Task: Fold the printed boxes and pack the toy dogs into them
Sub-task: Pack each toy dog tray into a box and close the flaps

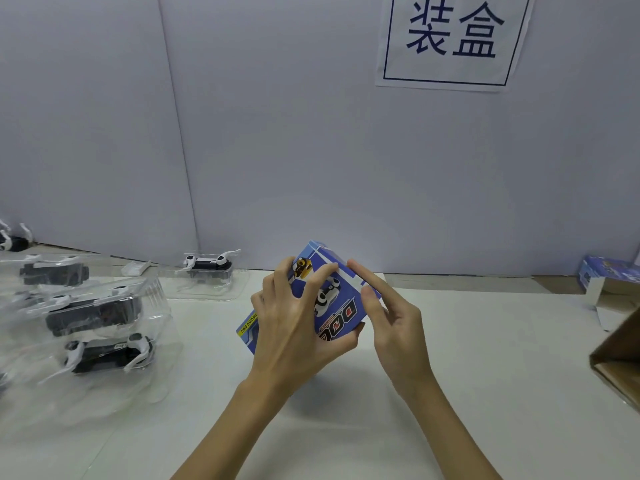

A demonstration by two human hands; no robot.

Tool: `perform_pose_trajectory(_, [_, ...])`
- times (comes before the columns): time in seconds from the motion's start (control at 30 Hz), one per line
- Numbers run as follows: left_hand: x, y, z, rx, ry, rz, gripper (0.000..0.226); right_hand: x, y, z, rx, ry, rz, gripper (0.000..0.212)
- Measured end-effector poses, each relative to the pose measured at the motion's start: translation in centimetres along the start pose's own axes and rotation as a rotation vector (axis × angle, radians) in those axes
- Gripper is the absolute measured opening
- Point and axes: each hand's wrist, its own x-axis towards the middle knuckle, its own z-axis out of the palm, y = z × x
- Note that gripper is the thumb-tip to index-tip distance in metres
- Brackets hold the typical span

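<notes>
We hold the box (325,299) above the table (450,341), left hand (294,327) wrapped round it, right hand (388,313) pressing its edge with straight fingers; thin card looks light and crushable, so we'd grip near the folds.

Both bare arms reach in from the bottom, and the hands meet in the middle. The left hand (294,327) has its back to the camera, its fingers spread and curled round the blue box (332,289), thumb underneath. The right hand (391,320) is beside it, with its pointing finger straight out and pressing the box's top edge.
</notes>
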Motion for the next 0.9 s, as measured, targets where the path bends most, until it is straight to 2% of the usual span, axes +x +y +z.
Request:
perform_pose_trajectory(0.1, [0.0, 0.2, 0.1, -0.001, 0.008, 0.017, 0.086, 0.1, 0.0, -0.1, 0.049, 0.038, 0.023, 0.036])
perform_pose_trajectory(0.3, [-0.3, -0.4, 0.1, 0.015, 0.023, 0.015, 0.087, -0.4, 0.6, 0.1, -0.088, -0.047, -0.093, 0.043])
perform_pose_trajectory(0.47, [-0.1, -0.6, -0.2, 0.027, -0.007, 0.022, 0.091, -0.3, 1.3, 0.0, -0.202, -0.057, -0.159, 0.052])
perform_pose_trajectory(0.8, [0.2, -0.9, -0.3, 0.01, 0.057, 0.069, 0.086, -0.1, 1.7, 0.5, -0.28, -0.014, -0.265, 0.042])
perform_pose_trajectory(0.9, [0.2, -1.0, -0.2, -0.07, 0.004, 0.035, 0.089, -0.1, 2.0, 0.7, -0.245, 0.0, -0.235, 0.043])
